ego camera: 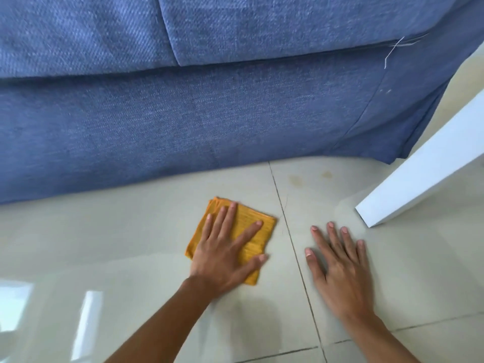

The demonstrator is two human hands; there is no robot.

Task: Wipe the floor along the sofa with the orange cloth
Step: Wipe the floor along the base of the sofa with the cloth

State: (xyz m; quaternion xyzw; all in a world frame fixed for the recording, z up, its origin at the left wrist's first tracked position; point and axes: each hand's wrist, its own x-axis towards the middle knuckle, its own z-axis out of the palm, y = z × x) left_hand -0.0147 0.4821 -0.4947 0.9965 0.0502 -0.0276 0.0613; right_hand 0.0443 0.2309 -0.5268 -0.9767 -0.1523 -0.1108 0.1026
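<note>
the folded orange cloth [248, 231] lies on the tiled floor [131, 231] near the blue sofa [183, 113], under the left hand [225, 255], flat with fingers spread; the right hand [337, 265] rests splayed on bare tile beside it.

Bare forearms, sleeveless, ringless hands [225, 258]

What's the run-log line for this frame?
left hand: flat on cloth | right hand: flat on floor | cloth: folded, near sofa | stains: unwiped
</note>
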